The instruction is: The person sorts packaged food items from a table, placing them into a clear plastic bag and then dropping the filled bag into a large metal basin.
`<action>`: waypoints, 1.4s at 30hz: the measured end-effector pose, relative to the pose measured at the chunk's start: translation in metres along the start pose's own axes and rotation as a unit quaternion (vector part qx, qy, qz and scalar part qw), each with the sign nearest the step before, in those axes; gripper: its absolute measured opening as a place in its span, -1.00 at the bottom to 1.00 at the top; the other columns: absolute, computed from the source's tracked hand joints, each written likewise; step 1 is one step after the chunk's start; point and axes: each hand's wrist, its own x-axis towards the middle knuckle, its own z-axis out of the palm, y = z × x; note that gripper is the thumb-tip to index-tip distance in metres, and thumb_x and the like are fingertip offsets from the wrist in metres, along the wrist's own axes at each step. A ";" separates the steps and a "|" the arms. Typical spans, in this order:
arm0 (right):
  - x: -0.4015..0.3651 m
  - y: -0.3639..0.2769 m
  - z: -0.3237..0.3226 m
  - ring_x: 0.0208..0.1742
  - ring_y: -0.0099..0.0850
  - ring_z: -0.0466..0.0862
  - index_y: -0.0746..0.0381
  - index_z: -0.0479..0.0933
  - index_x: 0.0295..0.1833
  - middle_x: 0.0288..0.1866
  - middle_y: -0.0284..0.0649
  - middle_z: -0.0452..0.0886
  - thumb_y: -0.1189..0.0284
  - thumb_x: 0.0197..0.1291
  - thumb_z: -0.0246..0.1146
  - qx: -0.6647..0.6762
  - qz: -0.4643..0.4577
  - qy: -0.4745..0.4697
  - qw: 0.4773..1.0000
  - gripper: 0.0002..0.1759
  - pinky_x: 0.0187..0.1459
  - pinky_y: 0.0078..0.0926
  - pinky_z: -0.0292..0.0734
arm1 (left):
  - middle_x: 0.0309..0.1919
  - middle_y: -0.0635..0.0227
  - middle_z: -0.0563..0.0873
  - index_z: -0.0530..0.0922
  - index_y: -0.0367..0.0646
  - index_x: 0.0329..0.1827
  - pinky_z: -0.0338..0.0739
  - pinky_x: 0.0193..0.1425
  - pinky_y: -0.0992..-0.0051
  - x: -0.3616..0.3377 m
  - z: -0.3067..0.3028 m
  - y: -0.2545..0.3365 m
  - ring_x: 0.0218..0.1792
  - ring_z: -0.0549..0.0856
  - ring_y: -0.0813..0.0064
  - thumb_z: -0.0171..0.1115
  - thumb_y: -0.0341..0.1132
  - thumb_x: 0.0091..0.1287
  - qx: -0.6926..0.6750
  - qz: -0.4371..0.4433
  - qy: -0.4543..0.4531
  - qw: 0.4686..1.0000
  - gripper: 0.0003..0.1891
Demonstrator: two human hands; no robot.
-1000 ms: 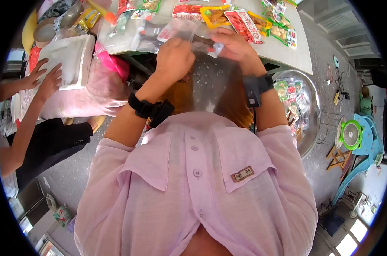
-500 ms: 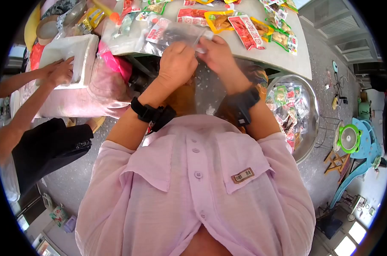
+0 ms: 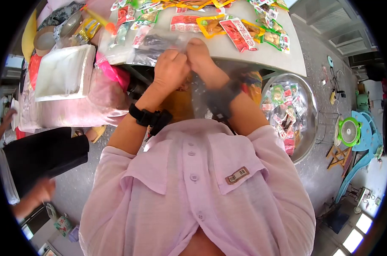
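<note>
At the near edge of the white table (image 3: 287,62), a clear plastic bag (image 3: 147,56) with a printed white-and-red end lies under my fingers. My left hand (image 3: 171,69) is closed on the bag's right edge, knuckles up. Right beside it, my right hand (image 3: 200,55) is also closed, its fingers curled against the same edge. The fingertips of both hands are partly hidden. Just beyond them lie a red-and-white food packet (image 3: 185,23), a yellow-edged packet (image 3: 210,26) and another red packet (image 3: 238,35).
Several green-edged packets (image 3: 276,40) lie toward the table's right corner. A metal basin (image 3: 310,128) full of small packets stands at the right. To the left, a white foam box (image 3: 65,72) rests on pink cloth (image 3: 74,111). A co-worker's blurred hand (image 3: 37,194) shows at lower left.
My right hand has moved left, close against my left hand on the bag's edge. The co-worker's hands have left the foam box and moved back toward the lower left.
</note>
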 end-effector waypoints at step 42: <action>-0.139 -0.133 -0.124 -0.46 -0.42 0.52 0.29 0.37 -0.25 -0.42 -0.24 0.50 0.60 -0.11 0.14 -0.037 -0.195 0.206 0.958 -0.78 -0.46 -0.48 0.46 | -0.07 0.11 0.40 0.40 -0.20 -0.19 0.19 0.07 0.10 -0.043 -0.020 0.058 0.01 0.35 0.10 0.10 -0.39 0.03 0.001 0.224 -0.056 0.973 -0.74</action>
